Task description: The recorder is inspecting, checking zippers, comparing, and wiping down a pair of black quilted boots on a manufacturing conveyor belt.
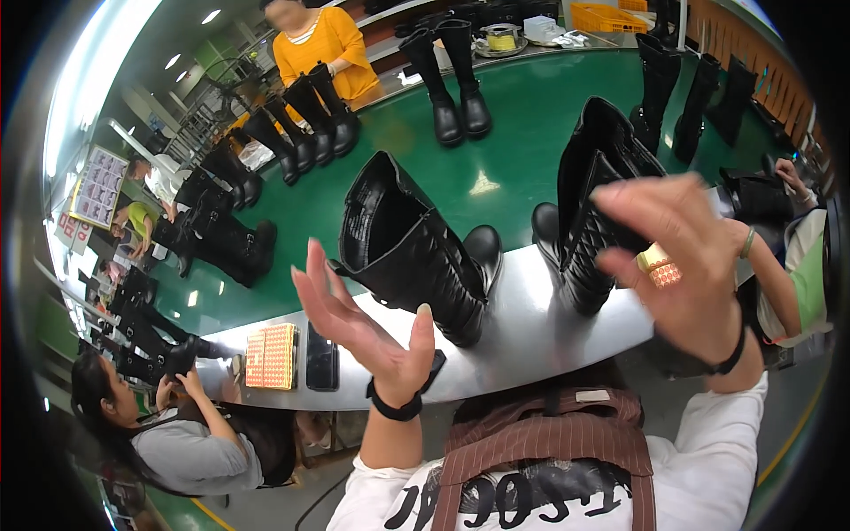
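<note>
Two tall black boots with quilted shafts stand before me at the metal edge of the table. My left hand (363, 332) is raised beside the left boot (416, 257), its fingers spread and nothing in it. That boot leans a little, its opening turned toward me. My right hand (677, 265) hovers in front of the right boot (586, 239), partly covering its shaft. Its fingers are curved with a gap between thumb and fingertips, and I see nothing held. Whether either hand touches its boot I cannot tell for sure.
Left on the metal edge lie a patterned yellow-orange notebook (271, 356) and a dark phone (322, 358). Another boot pair (450, 88) stands farther back on the green tabletop (505, 150). Several boots line both sides. Co-workers sit left and right; one in yellow (323, 44) stands behind.
</note>
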Demonstrator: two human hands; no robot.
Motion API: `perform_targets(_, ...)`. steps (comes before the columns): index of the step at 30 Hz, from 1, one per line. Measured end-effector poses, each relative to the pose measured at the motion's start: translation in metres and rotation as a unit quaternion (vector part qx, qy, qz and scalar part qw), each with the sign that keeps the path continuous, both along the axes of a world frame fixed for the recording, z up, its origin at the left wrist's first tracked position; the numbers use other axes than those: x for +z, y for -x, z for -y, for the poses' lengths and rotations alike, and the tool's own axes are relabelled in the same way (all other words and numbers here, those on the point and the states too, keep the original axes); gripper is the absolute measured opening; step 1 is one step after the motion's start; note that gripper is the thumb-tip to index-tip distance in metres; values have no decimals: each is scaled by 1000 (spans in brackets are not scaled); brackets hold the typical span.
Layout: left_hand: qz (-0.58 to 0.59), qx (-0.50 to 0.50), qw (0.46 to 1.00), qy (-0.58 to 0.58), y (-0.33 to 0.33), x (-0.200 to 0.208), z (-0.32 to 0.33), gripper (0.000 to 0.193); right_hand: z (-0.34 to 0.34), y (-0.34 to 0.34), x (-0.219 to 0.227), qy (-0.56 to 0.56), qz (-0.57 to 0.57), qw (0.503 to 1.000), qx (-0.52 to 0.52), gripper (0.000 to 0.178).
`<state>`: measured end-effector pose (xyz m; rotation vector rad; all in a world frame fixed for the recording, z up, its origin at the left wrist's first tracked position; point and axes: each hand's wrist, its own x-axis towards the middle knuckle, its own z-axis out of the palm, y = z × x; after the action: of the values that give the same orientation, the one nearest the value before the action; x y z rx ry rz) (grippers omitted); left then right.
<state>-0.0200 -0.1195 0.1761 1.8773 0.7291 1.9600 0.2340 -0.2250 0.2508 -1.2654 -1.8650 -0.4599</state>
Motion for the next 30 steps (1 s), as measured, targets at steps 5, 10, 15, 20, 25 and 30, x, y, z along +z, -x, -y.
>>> perform_targets(5,-305,77,946,-74,-1,55,5,70,-16,40,-42,-97,-60,993,-42,30)
perform_targets(10,-406,79,908,-63,15,65,18,36,-34,29,-37,-142,-2,972,-186,27)
perform_targets(15,-357,42,932,-41,19,60,21,32,-28,28,-44,-204,-40,976,-60,28)
perform_targets(20,-401,-34,915,-35,30,69,36,34,-50,60,-76,225,-485,788,305,61)
perform_targets(25,-448,-88,889,-13,51,76,58,47,-98,82,-114,213,-299,882,294,62)
perform_targets(30,-456,-87,886,2,75,71,61,52,-113,77,-110,374,-456,742,320,42)
